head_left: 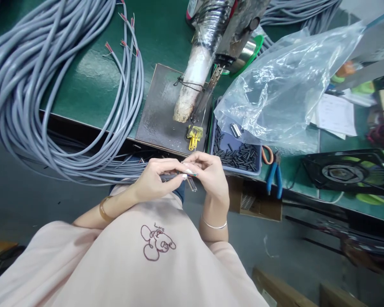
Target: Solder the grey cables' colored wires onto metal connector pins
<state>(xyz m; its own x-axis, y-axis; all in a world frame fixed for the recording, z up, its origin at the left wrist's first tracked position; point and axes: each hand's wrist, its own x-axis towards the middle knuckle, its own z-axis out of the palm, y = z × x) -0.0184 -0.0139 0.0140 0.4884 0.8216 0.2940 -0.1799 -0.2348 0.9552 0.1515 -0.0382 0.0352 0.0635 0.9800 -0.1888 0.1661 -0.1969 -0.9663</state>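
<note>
Close in front of my body, both hands meet with their fingertips together. My left hand [158, 177] is closed around the end of a grey cable [170, 176]. The fingers of my right hand [212, 175] pinch thin coloured wires [194, 174] at that cable's end; they partly hide the wires. A small metal connector [192, 184] shows just below the fingertips; I cannot tell which hand bears it. Just beyond the hands, a yellow clip [194, 140] stands at the edge of a dark board [160, 106], under a soldering tool's metal arm [208, 94].
Coiled grey cables [35, 76] fill the left side of the green bench [163, 38]. A bin [260, 167] of small black tubes sits to the right, partly under a clear plastic bag [275, 89]. Blue-handled pliers [275, 177] and a black fan [348, 172] lie farther right.
</note>
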